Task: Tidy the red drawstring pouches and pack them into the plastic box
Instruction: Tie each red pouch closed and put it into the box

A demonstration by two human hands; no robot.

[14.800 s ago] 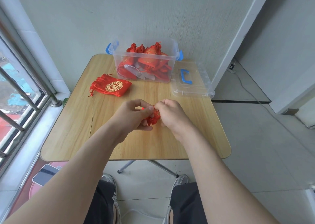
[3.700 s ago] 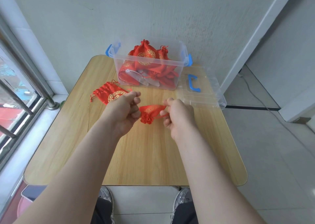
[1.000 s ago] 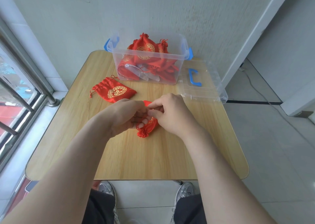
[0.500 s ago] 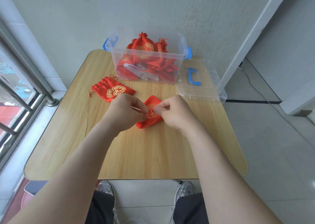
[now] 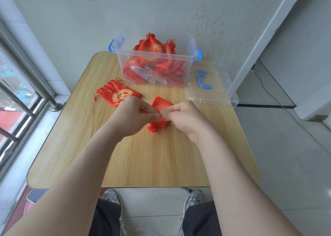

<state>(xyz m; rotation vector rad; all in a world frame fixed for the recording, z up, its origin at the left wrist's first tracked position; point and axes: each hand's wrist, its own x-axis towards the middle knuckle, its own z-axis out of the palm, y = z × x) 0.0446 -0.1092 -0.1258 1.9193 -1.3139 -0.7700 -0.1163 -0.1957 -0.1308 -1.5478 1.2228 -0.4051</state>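
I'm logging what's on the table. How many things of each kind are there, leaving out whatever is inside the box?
Red pouches: 2 (lying pouch; held pouch, pinched by the left hand and the right hand)
Plastic box: 1
Clear lid: 1
Total: 4
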